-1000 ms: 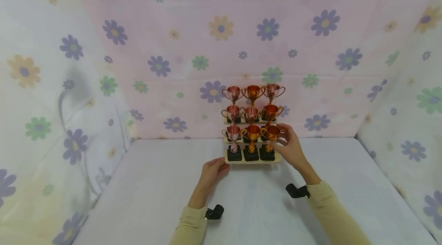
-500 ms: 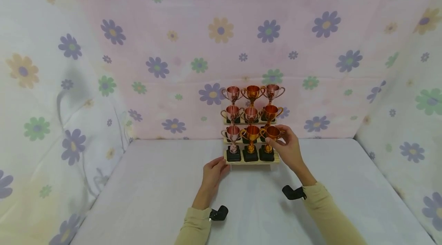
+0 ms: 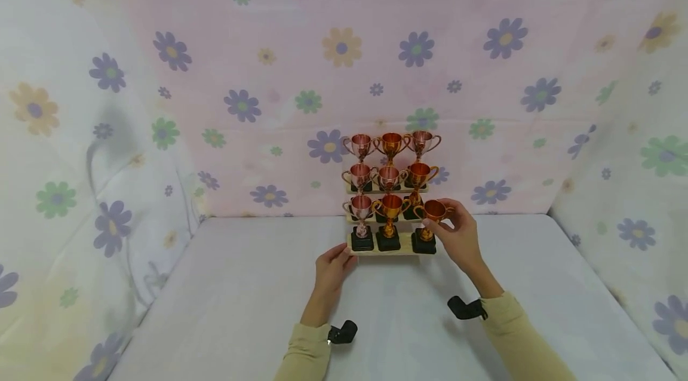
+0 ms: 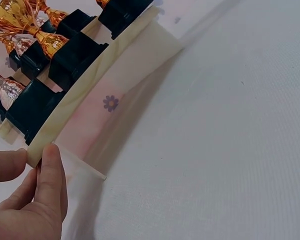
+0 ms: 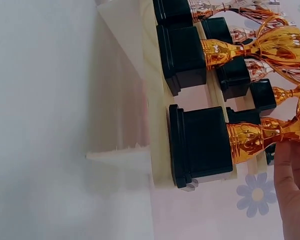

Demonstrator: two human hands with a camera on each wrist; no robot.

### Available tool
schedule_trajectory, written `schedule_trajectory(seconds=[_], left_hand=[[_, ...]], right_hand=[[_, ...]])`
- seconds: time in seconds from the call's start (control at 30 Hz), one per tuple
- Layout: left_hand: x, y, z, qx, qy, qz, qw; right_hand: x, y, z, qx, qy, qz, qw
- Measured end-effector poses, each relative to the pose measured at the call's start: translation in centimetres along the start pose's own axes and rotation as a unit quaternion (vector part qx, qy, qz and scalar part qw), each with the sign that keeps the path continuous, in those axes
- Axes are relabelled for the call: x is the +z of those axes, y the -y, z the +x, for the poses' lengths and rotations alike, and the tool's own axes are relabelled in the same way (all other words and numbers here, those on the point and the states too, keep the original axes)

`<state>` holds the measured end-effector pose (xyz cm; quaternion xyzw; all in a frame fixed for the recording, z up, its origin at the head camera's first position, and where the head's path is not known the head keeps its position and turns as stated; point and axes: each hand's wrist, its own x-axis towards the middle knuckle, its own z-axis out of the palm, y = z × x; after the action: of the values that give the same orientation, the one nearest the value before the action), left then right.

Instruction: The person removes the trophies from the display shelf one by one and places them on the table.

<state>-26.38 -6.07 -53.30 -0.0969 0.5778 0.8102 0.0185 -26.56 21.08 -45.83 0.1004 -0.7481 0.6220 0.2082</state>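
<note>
A stepped wooden stand point(image 3: 395, 252) holds several small copper and gold trophies on black bases. My right hand point(image 3: 450, 223) grips the cup of the gold trophy point(image 3: 432, 212) at the right end of the lowest step. In the right wrist view its black base point(image 5: 202, 145) overhangs the step's point(image 5: 157, 100) front edge, with my fingers point(image 5: 292, 185) by the cup. My left hand point(image 3: 333, 263) pinches the stand's front left corner. The left wrist view shows the thumb and finger point(image 4: 50, 170) on that pale edge point(image 4: 105, 65).
The stand sits at the back of a white cloth-covered table point(image 3: 242, 291), close to the pink flowered back cloth point(image 3: 376, 70). Flowered cloth walls point(image 3: 70, 160) close in both sides. A gold trophy point(image 3: 390, 206) and a copper one point(image 3: 361, 206) stand left of the held one.
My right hand has shifted right and slightly toward me, taking the gold trophy to the right end of the lowest step. A gap has opened beside the middle trophy. The left hand has stayed put.
</note>
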Motion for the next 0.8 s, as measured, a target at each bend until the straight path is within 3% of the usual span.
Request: schedule_trajectory(seconds=[0.47,0.8], left_hand=[[0.2,0.3,-0.2,-0.002,-0.009,0.008,0.9999],[0.2,-0.2,-0.2,0.003,-0.014,0.027,0.9995]], right_hand=[[-3.2,-0.4,-1.6,-0.051,-0.015,-0.002,0.999],[-4.7,-1.3,-1.3,-0.063,-0.035,-0.012,0.997]])
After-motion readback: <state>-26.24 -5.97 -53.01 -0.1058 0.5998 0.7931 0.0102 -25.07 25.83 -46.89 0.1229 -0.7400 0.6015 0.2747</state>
